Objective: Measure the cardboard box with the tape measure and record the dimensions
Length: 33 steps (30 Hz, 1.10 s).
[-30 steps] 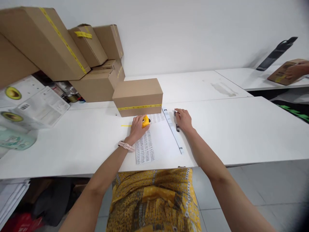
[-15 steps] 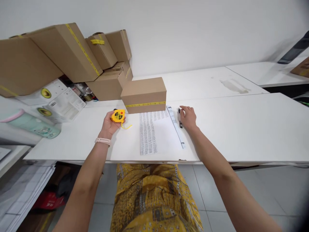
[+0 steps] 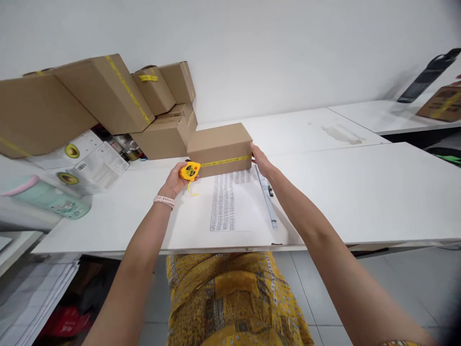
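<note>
A yellow tape measure [image 3: 189, 170] is held in my left hand [image 3: 175, 179], with a short curl of yellow blade hanging from it. That hand is at the front left corner of a closed cardboard box [image 3: 220, 150] sealed with yellow tape. At the box's right end, my right hand [image 3: 261, 159] grips the side, its fingertips partly hidden. In front of the box lies a white sheet [image 3: 248, 206] with columns of small handwriting. A blue-and-white printed strip [image 3: 267, 197] runs along its right edge, and a small black object, perhaps a pen [image 3: 271, 191], shows beside my right forearm.
Cardboard boxes [image 3: 104, 96] are stacked at the left, above white cartons with avocado pictures [image 3: 97, 166]. A mint tumbler [image 3: 54, 199] lies at the left edge. Far right are a dark bottle [image 3: 425, 77] and another taped box [image 3: 441, 103], with part of someone's hand above it.
My right hand has moved from the black object to the box's right end. My left hand has brought the tape measure right, up to the box's left corner. The box has shifted slightly right.
</note>
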Each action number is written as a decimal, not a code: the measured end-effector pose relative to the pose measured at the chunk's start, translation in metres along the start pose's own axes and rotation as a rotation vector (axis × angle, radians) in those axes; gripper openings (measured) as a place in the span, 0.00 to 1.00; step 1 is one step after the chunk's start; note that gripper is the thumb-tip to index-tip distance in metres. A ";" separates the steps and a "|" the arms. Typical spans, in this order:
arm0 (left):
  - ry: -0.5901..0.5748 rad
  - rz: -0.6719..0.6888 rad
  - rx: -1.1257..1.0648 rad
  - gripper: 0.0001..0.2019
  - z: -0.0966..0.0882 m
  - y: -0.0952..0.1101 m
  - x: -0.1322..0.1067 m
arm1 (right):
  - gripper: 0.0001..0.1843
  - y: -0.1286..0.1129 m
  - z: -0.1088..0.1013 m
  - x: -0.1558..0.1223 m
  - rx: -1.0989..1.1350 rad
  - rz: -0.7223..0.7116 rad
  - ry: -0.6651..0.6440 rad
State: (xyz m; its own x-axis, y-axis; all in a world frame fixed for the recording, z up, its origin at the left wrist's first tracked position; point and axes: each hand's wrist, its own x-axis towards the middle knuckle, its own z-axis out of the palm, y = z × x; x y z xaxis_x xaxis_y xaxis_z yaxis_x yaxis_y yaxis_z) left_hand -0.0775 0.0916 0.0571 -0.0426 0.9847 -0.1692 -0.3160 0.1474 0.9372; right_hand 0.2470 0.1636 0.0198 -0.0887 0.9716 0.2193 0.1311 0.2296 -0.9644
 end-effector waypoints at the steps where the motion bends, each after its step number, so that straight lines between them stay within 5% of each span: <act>1: -0.016 0.000 0.015 0.13 0.001 -0.002 -0.004 | 0.39 -0.003 0.001 -0.005 0.039 0.051 0.003; 4: -0.069 0.011 0.053 0.18 0.003 -0.010 -0.022 | 0.39 -0.006 -0.003 -0.030 0.112 0.141 0.031; 11: -0.096 0.001 0.100 0.24 0.007 -0.033 -0.046 | 0.42 0.010 -0.017 -0.077 0.003 0.044 0.059; 15: -0.015 -0.076 0.167 0.20 0.005 -0.058 -0.071 | 0.39 0.025 -0.017 -0.119 -0.377 0.007 0.153; 18: -0.018 -0.151 0.232 0.28 0.006 -0.076 -0.100 | 0.30 0.037 -0.010 -0.159 -0.711 -0.124 0.032; 21: -0.092 -0.181 0.388 0.37 0.015 -0.085 -0.127 | 0.27 0.045 -0.001 -0.191 -0.913 -0.231 -0.121; 26: -0.330 -0.117 0.834 0.45 0.031 -0.084 -0.161 | 0.28 0.043 0.004 -0.220 -1.040 -0.268 -0.167; 33: -0.424 -0.150 0.863 0.46 0.031 -0.096 -0.212 | 0.28 0.033 -0.003 -0.258 -1.009 -0.337 -0.174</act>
State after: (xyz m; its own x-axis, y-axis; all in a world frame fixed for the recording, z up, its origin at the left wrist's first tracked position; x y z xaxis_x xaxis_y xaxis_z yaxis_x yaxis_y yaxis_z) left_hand -0.0085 -0.1286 0.0130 0.3397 0.8770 -0.3397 0.5205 0.1255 0.8446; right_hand 0.2769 -0.0798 -0.0679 -0.4017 0.8462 0.3503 0.8200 0.5026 -0.2739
